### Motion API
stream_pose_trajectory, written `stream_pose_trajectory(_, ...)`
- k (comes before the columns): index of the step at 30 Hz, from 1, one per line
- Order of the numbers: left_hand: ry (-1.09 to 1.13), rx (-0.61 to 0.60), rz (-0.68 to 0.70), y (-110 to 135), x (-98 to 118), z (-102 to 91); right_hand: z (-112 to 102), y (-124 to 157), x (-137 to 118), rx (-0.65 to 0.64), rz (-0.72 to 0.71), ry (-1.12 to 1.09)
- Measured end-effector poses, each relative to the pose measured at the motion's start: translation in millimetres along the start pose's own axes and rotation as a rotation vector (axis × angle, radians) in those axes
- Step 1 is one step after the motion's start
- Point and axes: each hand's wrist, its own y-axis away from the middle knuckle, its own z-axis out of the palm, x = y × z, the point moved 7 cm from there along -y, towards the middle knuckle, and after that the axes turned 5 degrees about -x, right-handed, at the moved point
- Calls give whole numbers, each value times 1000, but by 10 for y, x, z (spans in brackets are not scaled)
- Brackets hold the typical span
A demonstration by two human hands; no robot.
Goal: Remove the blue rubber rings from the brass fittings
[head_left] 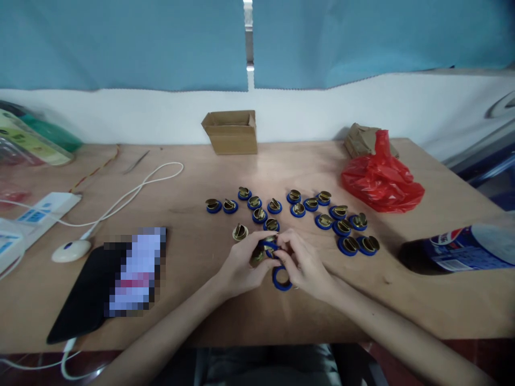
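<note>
Both hands meet near the middle of the table. My left hand [248, 262] is closed, fingers and thumb pinching a blue ring [269, 245] with a brass-coloured metal part at it. From the other side, my right hand [303, 262] grips the same ring with its fingertips. Fingers partly cover the ring, so I cannot tell how the brass part sits in it. Just below the fingers lies a loose blue ring [281, 279]. A brass-coloured piece [240, 231] without blue rests left of my hands. Beyond them lie several brass pieces in blue rings [298, 209].
An open cardboard box [233, 134] stands at the back. On the right are a red plastic bag [382, 179], a brown paper package [360, 140] and a cola bottle [454, 251] on its side. Leftward lie a phone [139, 271], a white mouse [71, 251], a cable and a power strip [46, 212].
</note>
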Motion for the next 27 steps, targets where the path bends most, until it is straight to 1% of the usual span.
stream_pose_trajectory(4, -12, 5, -37, -7, -57, -5, -6, -7, -34, -12, -27, 36)
stream_pose_trajectory(8, 44, -23, -42, -18, -91, -7, -50, -8, -82, -23, -83, 87)
stream_pose_trajectory(11, 71, -33, -46, -24, -107, -17, -100, 18, -73, 32, -94, 86)
stream_pose_trajectory(14, 61, -20, -38, -18, -114, -29, -156, 41, 20, 129, 5, -16)
stream_pose_trajectory(16, 67, -36, -23, -7, -112, -7, -160, 31, 100, 137, 105, -111)
stream_pose_trajectory(19, 93, -31, -5, 11, -109, 20, -109, -23, 159, 47, 195, -244)
stream_pose_trajectory(22, 124, -3, 22, 18, -96, 16, -74, -67, 189, 2, 246, -429)
stream_pose_trajectory(25, 144, -30, 63, 0, -62, 24, -4, -84, 213, -68, 310, -603)
stream_pose_trajectory(27, 142, -30, 102, -18, -26, 14, 21, -86, 229, -96, 352, -669)
